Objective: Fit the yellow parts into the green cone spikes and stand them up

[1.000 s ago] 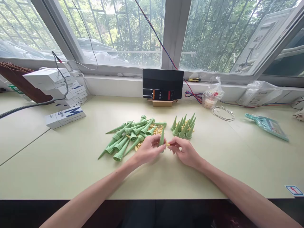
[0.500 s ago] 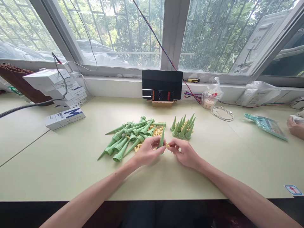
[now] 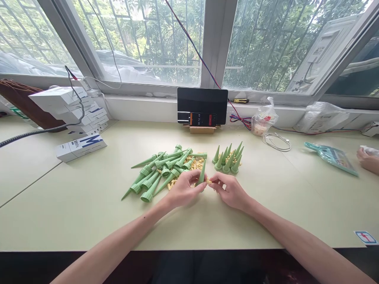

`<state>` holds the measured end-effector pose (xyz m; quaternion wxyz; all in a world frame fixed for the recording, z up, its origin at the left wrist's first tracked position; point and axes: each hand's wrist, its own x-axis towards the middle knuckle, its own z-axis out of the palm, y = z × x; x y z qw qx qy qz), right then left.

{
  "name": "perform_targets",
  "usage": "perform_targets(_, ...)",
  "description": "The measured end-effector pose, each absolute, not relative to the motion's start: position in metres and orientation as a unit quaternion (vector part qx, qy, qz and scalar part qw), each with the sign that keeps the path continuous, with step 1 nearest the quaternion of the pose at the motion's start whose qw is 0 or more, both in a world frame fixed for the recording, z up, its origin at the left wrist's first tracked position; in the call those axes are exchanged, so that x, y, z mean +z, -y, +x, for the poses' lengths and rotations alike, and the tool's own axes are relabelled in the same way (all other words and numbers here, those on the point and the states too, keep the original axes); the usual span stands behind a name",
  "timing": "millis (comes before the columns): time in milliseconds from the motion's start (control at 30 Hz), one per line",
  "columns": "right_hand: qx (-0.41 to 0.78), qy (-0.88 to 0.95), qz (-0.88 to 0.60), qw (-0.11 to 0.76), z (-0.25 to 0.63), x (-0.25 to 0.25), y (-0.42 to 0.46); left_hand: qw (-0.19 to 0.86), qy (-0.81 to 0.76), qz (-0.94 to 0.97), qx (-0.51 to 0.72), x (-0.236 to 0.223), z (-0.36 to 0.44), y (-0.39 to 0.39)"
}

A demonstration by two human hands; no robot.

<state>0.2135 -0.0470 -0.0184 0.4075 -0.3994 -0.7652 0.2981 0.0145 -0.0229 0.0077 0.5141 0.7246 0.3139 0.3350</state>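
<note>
My left hand (image 3: 187, 186) is closed around a green plastic watering spike (image 3: 202, 172), its point upward. Close against it on the right, my right hand (image 3: 229, 190) pinches a small pale-yellow plastic piece (image 3: 209, 181) at the spike's side; whether the piece is joined to the spike is hidden by the fingers. Left of the hands lies a loose pile of green spikes (image 3: 151, 183) with hollow ribbed caps. Several small yellow pieces (image 3: 197, 163) are heaped beside that pile. Behind my right hand, a group of green spikes (image 3: 226, 165) stands upright on the table, with yellow pieces among them.
A phone (image 3: 203, 119) showing a timer leans on a dark tablet (image 3: 202, 100) at the back. White boxes (image 3: 79, 148) stand at left. A coiled white cable (image 3: 276, 142) and a teal dustpan-shaped item (image 3: 331, 157) lie at right. Another person's hand (image 3: 368, 159) holds something white at the right edge.
My hands keep nearly the same place, holding the spike and the yellow piece together. Another person's hand has come in at the right edge. The view has shifted very slightly.
</note>
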Motion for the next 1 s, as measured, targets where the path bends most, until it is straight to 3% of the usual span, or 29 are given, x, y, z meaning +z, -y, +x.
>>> perform_targets(667,0.306,0.707,-0.461,0.441,0.216,-0.019,0.040,0.482,-0.339,0.734,0.337,0.003,0.014,0.014)
perform_targets(867,0.338,0.673,-0.462,0.469,0.217,-0.019,0.039,0.437,-0.362,0.742,0.356,-0.001,0.014,0.014)
perform_targets(1000,0.336,0.659,-0.452,0.498,0.216,-0.019,0.041,0.337,-0.362,0.793,0.355,-0.004,0.014,0.016)
